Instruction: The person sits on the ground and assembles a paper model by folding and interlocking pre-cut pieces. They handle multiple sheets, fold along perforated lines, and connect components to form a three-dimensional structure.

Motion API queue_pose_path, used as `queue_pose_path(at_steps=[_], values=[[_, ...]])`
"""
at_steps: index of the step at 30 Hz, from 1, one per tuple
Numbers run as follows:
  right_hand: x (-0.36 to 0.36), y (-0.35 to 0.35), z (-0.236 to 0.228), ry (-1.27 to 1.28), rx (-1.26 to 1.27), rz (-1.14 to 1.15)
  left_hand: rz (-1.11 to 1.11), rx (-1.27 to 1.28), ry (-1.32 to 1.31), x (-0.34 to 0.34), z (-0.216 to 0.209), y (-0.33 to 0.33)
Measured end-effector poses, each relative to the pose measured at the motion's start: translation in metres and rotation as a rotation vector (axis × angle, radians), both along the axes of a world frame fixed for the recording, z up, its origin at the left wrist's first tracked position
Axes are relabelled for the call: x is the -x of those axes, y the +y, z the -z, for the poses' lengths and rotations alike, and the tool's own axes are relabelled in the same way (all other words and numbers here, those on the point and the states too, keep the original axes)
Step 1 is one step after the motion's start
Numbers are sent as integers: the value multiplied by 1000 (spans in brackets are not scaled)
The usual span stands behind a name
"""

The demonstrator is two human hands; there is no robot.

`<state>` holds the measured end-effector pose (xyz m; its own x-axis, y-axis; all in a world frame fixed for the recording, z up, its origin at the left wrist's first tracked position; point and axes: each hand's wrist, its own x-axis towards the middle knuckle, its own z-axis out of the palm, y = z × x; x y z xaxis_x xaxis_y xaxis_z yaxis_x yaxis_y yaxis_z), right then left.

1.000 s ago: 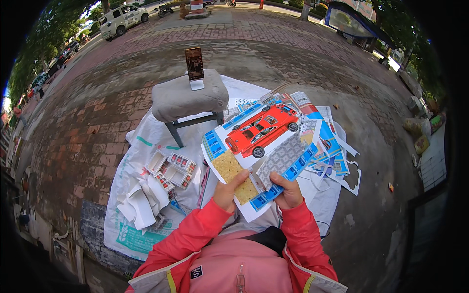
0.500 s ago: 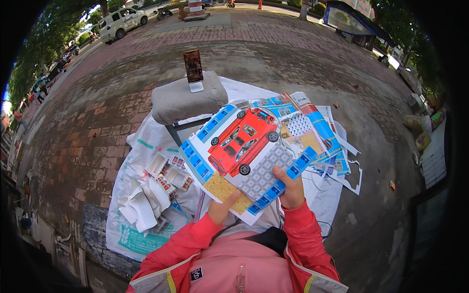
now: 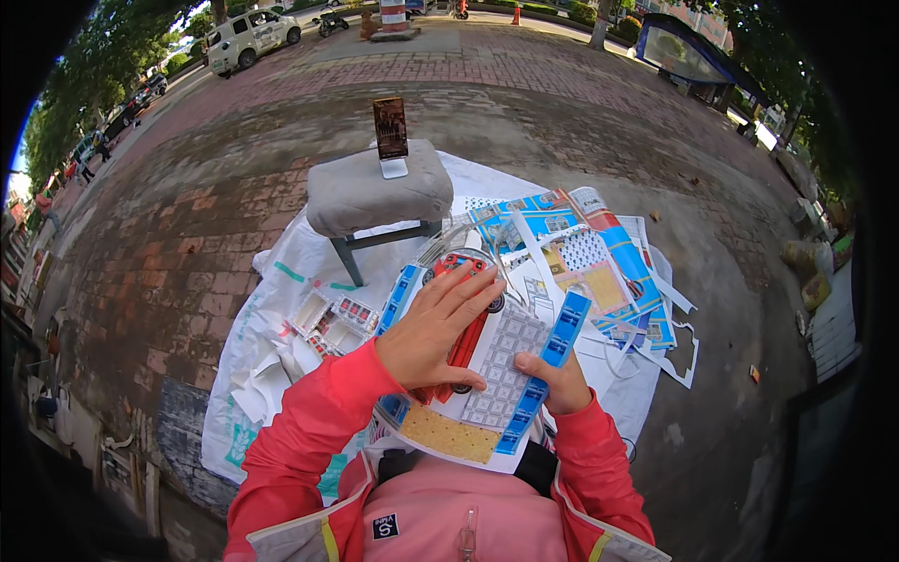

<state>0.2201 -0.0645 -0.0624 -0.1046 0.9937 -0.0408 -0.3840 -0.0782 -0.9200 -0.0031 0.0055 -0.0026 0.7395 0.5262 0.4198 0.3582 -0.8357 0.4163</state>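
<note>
A printed paper sheet point(image 3: 506, 365) rests over my lap, showing a red car, a grey tile pattern, a yellow patterned strip and blue bands. My left hand point(image 3: 435, 328) lies across it with fingers spread, covering most of the car picture. At the sheet's right edge, my right hand point(image 3: 560, 379) grips the paper, thumb on top beside the blue band; its other fingers are hidden underneath. Beyond it lie printed cardboard sheets point(image 3: 609, 239), one rolled, with white cut-off strips point(image 3: 674, 295).
Folded paper box models point(image 3: 351, 318) and curled white paper pieces point(image 3: 257, 384) lie to the left on a white woven sack point(image 3: 248, 328). A grey cushioned stool point(image 3: 375, 192) carries a phone point(image 3: 390, 126) on a stand. Brick paving and a parked van point(image 3: 253, 42) stretch beyond.
My left hand has let go of the sheet's near edge and moved up onto the car picture, fingers spreading. The sheet has come closer to my body. My right hand keeps hold.
</note>
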Motion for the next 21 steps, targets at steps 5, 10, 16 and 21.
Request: queue_pose_path(at_steps=[5, 10, 16, 21], values=[[-4, -7, 0, -289, 0, -56, 26, -50, 214, -3, 9, 19], [2, -10, 8, -690, -178, 30, -86, -158, 228, -17, 23, 22], [2, -8, 7, -808, -179, 69, -108, -201, 215, -28, 30, 23], [-4, -4, 9, -403, 17, 25, -54, -145, 309, -30, 25, 28]])
